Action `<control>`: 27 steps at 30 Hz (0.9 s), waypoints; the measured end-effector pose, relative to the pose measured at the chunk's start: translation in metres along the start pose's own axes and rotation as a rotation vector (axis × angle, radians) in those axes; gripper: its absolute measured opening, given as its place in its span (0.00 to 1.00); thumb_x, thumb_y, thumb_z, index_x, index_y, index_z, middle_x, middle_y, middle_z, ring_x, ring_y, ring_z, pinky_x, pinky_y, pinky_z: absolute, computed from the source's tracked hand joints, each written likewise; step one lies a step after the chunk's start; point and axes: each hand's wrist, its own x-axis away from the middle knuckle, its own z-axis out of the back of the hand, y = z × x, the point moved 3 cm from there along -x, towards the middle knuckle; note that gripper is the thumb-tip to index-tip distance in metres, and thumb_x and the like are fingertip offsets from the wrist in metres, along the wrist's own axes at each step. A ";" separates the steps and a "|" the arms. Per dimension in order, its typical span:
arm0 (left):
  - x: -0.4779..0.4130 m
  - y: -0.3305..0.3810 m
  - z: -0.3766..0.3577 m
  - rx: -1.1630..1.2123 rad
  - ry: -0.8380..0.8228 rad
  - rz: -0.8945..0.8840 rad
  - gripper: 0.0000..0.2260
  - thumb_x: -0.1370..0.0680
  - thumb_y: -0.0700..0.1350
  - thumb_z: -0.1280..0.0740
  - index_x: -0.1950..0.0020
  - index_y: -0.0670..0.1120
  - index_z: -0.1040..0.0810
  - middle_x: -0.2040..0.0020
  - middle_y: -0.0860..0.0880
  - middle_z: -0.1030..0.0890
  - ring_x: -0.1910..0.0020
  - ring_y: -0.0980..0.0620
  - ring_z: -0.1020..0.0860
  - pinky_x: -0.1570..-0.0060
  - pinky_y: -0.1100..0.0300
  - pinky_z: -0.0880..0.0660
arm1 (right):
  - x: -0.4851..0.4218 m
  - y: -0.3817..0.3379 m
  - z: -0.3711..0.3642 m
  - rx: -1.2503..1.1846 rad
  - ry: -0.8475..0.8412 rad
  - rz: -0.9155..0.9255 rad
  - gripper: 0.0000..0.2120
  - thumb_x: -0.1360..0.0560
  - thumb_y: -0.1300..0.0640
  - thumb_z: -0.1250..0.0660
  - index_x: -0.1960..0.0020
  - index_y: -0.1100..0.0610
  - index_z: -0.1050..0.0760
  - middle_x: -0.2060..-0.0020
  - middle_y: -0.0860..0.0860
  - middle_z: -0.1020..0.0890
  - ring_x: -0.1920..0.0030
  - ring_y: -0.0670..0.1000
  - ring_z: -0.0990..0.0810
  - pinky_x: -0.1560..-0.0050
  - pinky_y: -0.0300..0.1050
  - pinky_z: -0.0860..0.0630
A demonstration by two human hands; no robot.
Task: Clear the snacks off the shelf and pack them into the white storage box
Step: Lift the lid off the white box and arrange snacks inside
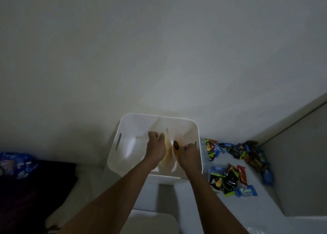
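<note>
White storage box sat on the shelf, at its left end against the back wall, handle slot on its left side. Both your hands were inside it. Left hand had its grip closed on the left edge of a clear packet of yellowish snacks; right hand had its grip closed on the packet's right edge, next to an orange part with a dark spot. The packet was blurred, so I couldn't read it or tell whether it touched the box floor.

Rest of the snacks lay on the shelf right of the box: one cluster of small wrappers toward the back right corner, a second pile nearer the front, with a blue "Kalpa" wrapper at its front edge. Green-black packs were just beside the box's right wall.

Dark fabric and a blue bag lay off to the left, below shelf level.
</note>
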 end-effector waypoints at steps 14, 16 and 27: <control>-0.020 -0.018 -0.052 0.052 -0.328 -0.011 0.09 0.20 0.47 0.41 0.49 0.43 0.25 0.52 0.47 0.23 0.52 0.49 0.25 0.52 0.56 0.30 | -0.014 0.006 -0.012 -0.407 -0.075 -0.191 0.16 0.17 0.53 0.45 0.45 0.63 0.23 0.52 0.58 0.19 0.51 0.58 0.21 0.45 0.55 0.23; -0.023 -0.019 -0.056 0.035 -0.322 0.000 0.10 0.22 0.52 0.41 0.50 0.48 0.25 0.51 0.50 0.21 0.50 0.49 0.23 0.49 0.54 0.28 | -0.013 -0.002 0.000 -0.329 -0.011 -0.086 0.17 0.16 0.55 0.47 0.56 0.60 0.24 0.59 0.57 0.20 0.56 0.56 0.21 0.55 0.49 0.25; -0.023 -0.011 -0.081 -0.151 -0.415 -0.071 0.11 0.20 0.39 0.42 0.45 0.45 0.21 0.48 0.45 0.22 0.50 0.49 0.24 0.50 0.58 0.29 | -0.021 0.005 0.060 0.126 0.146 0.136 0.13 0.22 0.66 0.36 0.38 0.64 0.22 0.43 0.60 0.21 0.43 0.57 0.22 0.49 0.40 0.31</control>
